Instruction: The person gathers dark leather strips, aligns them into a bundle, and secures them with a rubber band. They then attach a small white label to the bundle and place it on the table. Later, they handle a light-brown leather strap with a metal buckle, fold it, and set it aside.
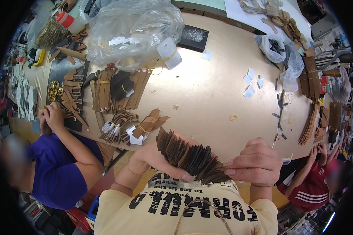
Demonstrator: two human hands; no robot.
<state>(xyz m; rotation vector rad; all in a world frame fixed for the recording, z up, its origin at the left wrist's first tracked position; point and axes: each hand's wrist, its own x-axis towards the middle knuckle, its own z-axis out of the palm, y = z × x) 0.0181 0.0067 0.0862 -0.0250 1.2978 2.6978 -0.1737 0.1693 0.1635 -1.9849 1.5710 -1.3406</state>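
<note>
A fanned stack of dark brown leather strips (192, 158) is held close to the chest above the near edge of the tan bench (208, 90), its long axis running from upper left to lower right. The left hand (155, 156) cups and grips its upper-left end; the right hand (253, 162) is clenched around the lower-right end. Small white paper labels (253, 82) lie on the bench beyond the right hand, and a clear plastic bag with a white round tag (133, 31) lies at the far left.
</note>
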